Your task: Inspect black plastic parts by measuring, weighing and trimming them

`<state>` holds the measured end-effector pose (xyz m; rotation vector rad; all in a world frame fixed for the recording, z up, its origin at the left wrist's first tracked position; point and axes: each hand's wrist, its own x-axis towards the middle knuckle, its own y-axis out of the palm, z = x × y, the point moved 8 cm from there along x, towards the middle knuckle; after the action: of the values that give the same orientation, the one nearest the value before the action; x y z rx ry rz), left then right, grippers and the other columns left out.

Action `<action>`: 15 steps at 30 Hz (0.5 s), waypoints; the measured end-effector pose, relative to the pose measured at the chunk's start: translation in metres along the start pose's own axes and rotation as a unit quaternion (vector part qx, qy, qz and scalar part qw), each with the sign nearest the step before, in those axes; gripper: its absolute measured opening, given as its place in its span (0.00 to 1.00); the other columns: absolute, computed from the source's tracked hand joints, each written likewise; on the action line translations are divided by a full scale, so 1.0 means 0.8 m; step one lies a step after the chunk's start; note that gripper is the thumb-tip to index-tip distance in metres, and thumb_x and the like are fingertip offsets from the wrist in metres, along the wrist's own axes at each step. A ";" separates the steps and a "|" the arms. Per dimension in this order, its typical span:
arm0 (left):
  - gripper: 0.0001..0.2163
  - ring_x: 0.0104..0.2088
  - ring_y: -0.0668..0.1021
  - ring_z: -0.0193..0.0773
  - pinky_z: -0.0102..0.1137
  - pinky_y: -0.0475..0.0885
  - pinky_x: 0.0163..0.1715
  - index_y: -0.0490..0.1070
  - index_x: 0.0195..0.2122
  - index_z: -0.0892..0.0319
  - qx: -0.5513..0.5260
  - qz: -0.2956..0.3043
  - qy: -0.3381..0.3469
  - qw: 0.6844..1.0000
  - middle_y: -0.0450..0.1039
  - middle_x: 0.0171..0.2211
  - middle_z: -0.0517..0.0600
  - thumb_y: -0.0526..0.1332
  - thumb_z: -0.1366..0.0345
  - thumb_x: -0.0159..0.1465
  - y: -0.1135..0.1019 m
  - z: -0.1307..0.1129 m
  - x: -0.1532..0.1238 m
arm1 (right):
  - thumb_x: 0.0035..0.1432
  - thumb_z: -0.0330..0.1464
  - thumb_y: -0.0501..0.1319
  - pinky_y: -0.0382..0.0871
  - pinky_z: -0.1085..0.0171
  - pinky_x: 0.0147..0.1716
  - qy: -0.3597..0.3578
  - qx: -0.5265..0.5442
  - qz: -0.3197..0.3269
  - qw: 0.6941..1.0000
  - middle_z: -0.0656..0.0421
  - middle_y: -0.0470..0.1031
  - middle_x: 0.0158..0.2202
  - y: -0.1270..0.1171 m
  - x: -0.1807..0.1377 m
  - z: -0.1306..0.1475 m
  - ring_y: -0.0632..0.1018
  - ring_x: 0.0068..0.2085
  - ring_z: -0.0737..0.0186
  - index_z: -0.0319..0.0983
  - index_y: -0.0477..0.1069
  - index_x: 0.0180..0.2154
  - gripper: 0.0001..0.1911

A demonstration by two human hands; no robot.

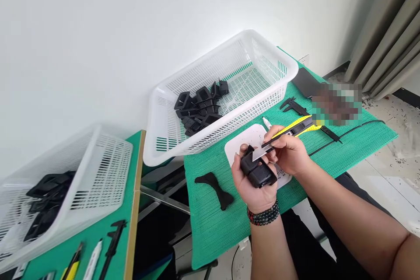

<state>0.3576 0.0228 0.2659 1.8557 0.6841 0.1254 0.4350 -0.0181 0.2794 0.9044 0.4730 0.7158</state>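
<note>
Green mesh mat [213, 236] covers the worktop, its near-left corner at 7 o'clock and its far-right corner at 3 o'clock, taking the held part as the clock's centre. That part, a black plastic housing [259, 174], sits above the mat in the palm-up left hand [252, 192], whose fingers are curled around it. The right hand [290, 153] grips a yellow-and-black snap-off cutter [293, 130], its handle running out between 1 and 2 o'clock; the blade overlaps the housing's top, though contact cannot be made out. Bare mesh shows from 7 to 8 o'clock, between a curved black piece [215, 188] and the near edge. At 9 o'clock a gap divides this worktop from a wood-edged table [134, 197]. Closer in, a white scale [251, 133] lies under the hands, near the basket wall, with a white marker [266, 122] at 12 and a vernier caliper [298, 107] at 1.

At 11 o'clock stands a large white slotted basket [262, 98]; black plastic frames [201, 105] are heaped in its left half, slotted floor showing in the right. Another white basket [105, 170], on the neighbouring table at 9, holds similar dark parts [52, 197].
</note>
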 end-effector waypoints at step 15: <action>0.11 0.27 0.76 0.35 0.25 0.69 0.20 0.77 0.37 0.51 0.104 -0.064 0.062 0.991 0.77 0.31 0.48 0.69 0.51 0.60 -0.009 -0.010 -0.002 | 0.37 0.32 0.60 0.56 0.69 0.16 0.015 -0.015 -0.012 1.000 0.65 0.66 0.11 -0.004 0.001 -0.004 0.64 0.13 0.69 0.39 0.76 0.24 0.08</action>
<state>0.3501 0.0301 0.2627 2.0075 0.9296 0.0882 0.4347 -0.0171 0.2752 0.8591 0.4981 0.7147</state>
